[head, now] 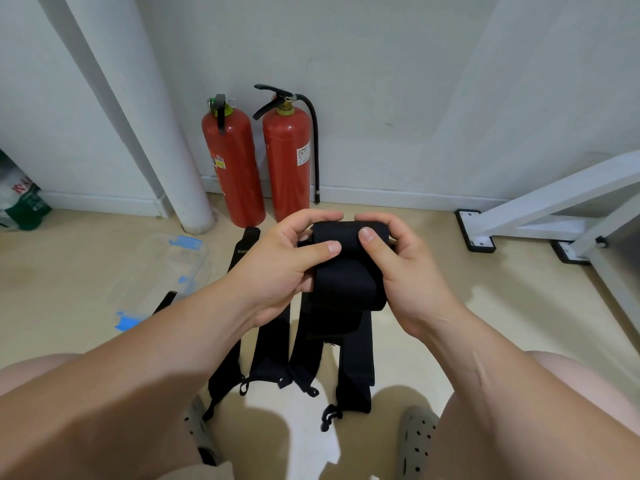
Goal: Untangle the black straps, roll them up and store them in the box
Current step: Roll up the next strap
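Observation:
A partly rolled black strap point(346, 268) is held up between both hands, above the floor. My left hand point(277, 268) grips its left side, thumb on top of the roll. My right hand point(401, 268) grips its right side, thumb pressed on the roll's upper edge. The strap's loose tail hangs down below the roll. Several more black straps point(356, 368) lie flat side by side on the floor under my hands, with small loops at their near ends. A clear plastic box point(166, 268) with blue clips sits on the floor to the left.
Two red fire extinguishers point(287, 161) stand against the wall straight ahead, beside a white pipe point(166, 150). A white metal frame point(540, 216) with black feet is on the right. A bag point(20, 202) sits far left. My knees and grey clogs point(415, 441) are at the bottom.

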